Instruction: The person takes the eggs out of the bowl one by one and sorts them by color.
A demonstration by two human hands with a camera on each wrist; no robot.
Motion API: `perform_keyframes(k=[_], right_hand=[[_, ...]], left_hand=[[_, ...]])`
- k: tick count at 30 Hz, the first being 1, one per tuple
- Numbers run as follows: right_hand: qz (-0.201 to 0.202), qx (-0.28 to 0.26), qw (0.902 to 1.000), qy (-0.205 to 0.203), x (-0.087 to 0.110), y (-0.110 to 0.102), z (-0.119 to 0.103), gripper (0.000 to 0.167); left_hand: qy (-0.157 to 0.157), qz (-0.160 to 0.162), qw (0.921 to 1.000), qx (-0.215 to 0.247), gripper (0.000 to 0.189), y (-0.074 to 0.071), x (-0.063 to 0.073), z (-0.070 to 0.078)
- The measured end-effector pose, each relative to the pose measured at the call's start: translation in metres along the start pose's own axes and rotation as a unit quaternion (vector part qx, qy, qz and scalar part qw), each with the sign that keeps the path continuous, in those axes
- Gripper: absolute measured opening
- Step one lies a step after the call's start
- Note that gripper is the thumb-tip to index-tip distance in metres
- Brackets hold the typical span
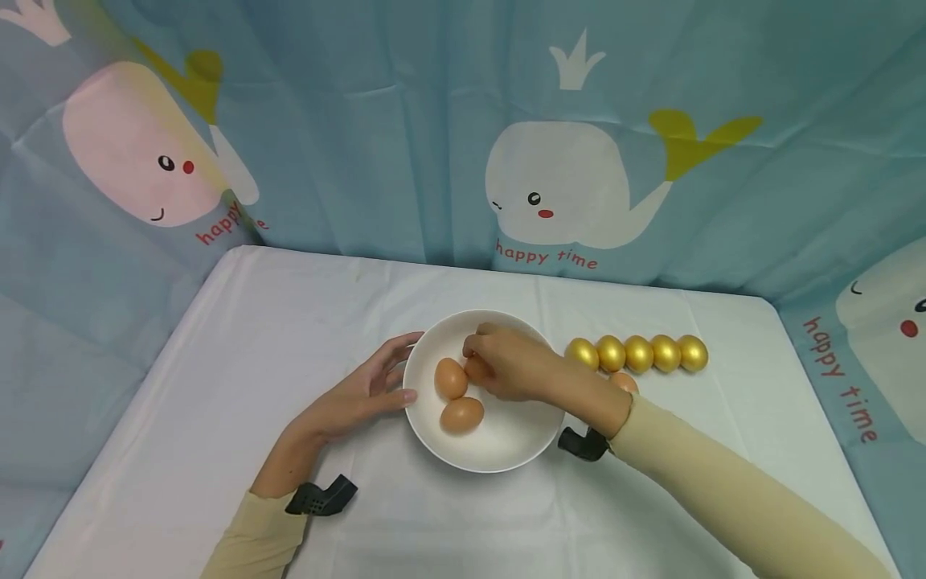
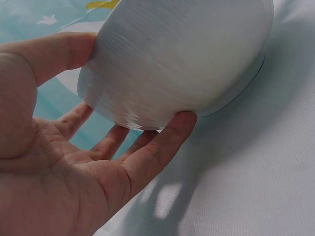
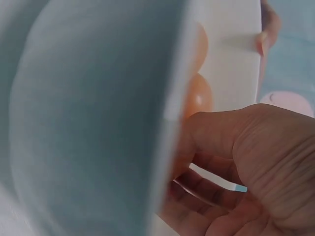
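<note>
**Right hand (image 1: 517, 362) pinches a brown egg (image 1: 477, 369) inside a white bowl (image 1: 514, 438)**

The bowl sits just below the centre of the head view, on a surface (image 1: 217, 402) covered with white cloth. Inside it, toward the left of its floor, lie two more brown eggs: an upper egg (image 1: 452, 379), close beside the pinched one, and a lower egg (image 1: 462, 416), lying on its side just under it. The right hand reaches in from the right of the frame, thumb and fingers clamped on its egg; the right wrist view shows this grip past the blurred bowl wall.

The left hand (image 1: 362, 394), at the left of the bowl, is spread apart, its thumb near the rim and its fingertips against the outer wall, as the left wrist view shows.

Right of the bowl, a row of five golden eggs (image 1: 639, 354) lies side by side. Below the row, a further brown egg (image 1: 624, 382) is partly hidden by the right forearm.

Both arms wear beige sleeves (image 1: 723, 474), with a black device (image 1: 321, 496) at each wrist. Across the top of the frame hangs a blue curtain (image 1: 434, 121) printed with whales and red "happy time" lettering.
</note>
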State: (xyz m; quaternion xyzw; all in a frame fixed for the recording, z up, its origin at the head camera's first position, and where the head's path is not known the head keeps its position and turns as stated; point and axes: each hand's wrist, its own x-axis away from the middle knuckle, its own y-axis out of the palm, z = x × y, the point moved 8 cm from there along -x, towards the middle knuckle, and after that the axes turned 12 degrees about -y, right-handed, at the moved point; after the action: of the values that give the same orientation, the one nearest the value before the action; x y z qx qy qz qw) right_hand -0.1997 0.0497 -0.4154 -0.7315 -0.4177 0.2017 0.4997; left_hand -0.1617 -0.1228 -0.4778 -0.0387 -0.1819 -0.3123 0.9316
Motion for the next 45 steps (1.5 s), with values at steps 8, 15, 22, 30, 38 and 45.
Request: perform_keyframes(k=[8, 15, 22, 30, 38, 45], right_hand=[[0.008, -0.015, 0.9992, -0.037, -0.006, 0.002, -0.003, 0.027], [-0.003, -0.005, 0.9993, -0.036, -0.007, 0.003, 0.0, 0.028], [-0.007, -0.01, 0.9993, -0.034, -0.007, 0.003, -0.001, 0.031], [-0.021, -0.02, 0.9995, -0.015, -0.004, -0.001, 0.002, 0.033], [0.009, -0.023, 0.9995, -0.019, 0.004, -0.013, 0.001, 0.032], [0.046, -0.062, 0.997, 0.004, 0.021, -0.018, 0.005, 0.031]], left_hand=[[0.002, 0.0, 1.0, 0.003, 0.079, 0.0, -0.001, -0.002], [0.003, 0.0, 1.0, 0.002, 0.079, 0.0, -0.002, -0.002], [0.003, 0.006, 1.0, -0.004, 0.079, -0.001, -0.001, -0.002], [0.005, 0.0, 1.0, 0.0, 0.079, 0.0, -0.001, -0.001], [0.005, 0.0, 1.0, 0.001, 0.079, 0.0, -0.002, 0.0], [0.002, -0.002, 1.0, 0.0, 0.079, 0.0, -0.003, -0.003]])
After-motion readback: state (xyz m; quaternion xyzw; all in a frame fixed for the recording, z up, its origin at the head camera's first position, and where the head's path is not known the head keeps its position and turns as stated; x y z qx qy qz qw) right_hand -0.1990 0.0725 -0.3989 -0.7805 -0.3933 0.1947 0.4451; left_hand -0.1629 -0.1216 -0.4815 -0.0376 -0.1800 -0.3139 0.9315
